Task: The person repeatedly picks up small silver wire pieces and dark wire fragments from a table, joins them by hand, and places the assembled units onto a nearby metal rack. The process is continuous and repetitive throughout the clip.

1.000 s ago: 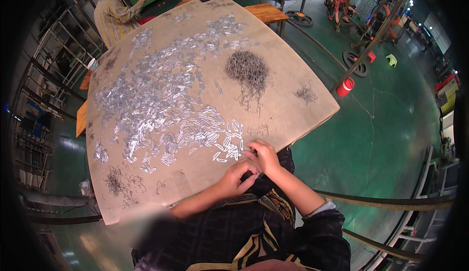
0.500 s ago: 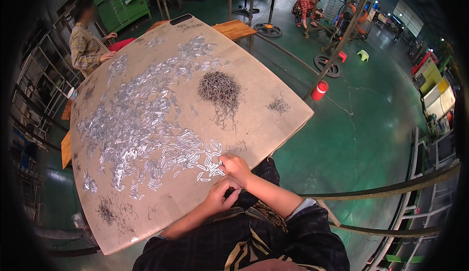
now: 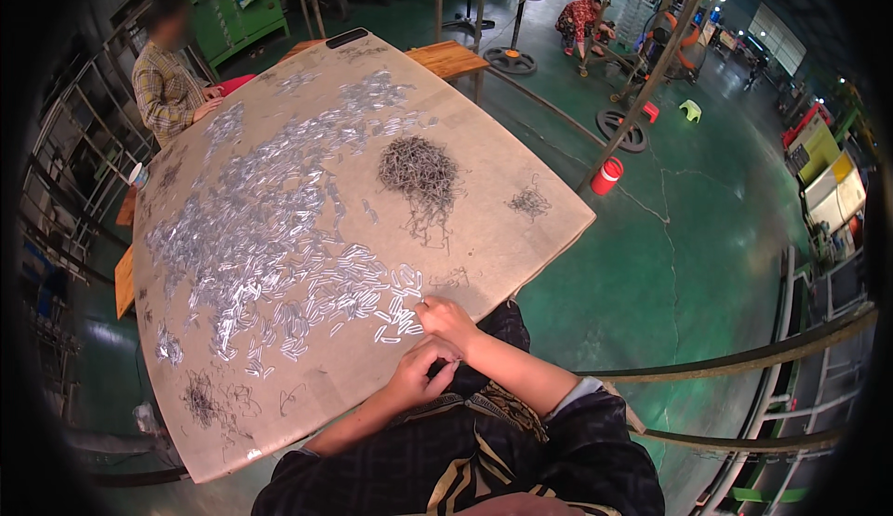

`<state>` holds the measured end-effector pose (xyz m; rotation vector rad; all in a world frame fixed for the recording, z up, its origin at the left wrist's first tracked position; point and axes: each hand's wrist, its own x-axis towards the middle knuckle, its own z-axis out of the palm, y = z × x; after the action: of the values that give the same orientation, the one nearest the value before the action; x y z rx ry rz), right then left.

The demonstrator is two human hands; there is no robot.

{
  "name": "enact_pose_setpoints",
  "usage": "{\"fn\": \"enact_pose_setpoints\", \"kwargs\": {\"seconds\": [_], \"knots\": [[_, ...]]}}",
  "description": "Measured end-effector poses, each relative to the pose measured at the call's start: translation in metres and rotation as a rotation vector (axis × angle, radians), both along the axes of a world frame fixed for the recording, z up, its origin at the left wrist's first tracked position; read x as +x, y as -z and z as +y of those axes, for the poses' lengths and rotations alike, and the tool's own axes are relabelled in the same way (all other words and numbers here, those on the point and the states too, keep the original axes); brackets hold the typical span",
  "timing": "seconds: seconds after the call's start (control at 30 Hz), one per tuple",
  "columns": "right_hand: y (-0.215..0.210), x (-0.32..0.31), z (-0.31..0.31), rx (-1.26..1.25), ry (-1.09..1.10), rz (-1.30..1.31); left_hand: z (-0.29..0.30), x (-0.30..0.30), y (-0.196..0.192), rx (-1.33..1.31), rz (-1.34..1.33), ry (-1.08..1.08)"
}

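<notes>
Holds left hand (image 3: 419, 373) and right hand (image 3: 447, 321) curled close together at the near edge of the desk (image 3: 526, 260), with the right beside the nearest silvery loops (image 3: 401, 313); cannot tell whether clenched or grasping in either grip. Has more strewn leftward across the desk, beside a dark wire heap (image 3: 416, 167). Farther off, shows a checked-shirted co-worker (image 3: 166, 93) at the left edge.

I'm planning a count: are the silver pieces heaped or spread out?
Spread out: the silver pieces lie in a broad patch on the tabletop, overlapping in places, looser near the right hand.
</notes>
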<state>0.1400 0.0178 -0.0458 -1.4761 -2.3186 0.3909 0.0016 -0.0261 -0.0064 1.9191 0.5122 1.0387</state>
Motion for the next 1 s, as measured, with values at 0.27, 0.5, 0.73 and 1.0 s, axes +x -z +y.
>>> {"fn": "enact_pose_setpoints", "kwargs": {"seconds": [0.27,0.5,0.73,1.0], "knots": [[0.001,0.005,-0.007,0.324,-0.05,-0.246,-0.002,-0.003,0.004,0.003,-0.005,0.006],[0.001,0.022,-0.004,0.165,0.069,-0.1,-0.002,0.001,0.0,0.032,-0.021,0.013],[-0.021,0.043,-0.019,-0.326,0.353,0.761,-0.002,0.004,0.0,-0.021,0.026,-0.031],[-0.06,0.05,-0.06,-0.365,0.357,1.017,-0.002,0.012,0.005,-0.16,0.071,-0.156]]}}
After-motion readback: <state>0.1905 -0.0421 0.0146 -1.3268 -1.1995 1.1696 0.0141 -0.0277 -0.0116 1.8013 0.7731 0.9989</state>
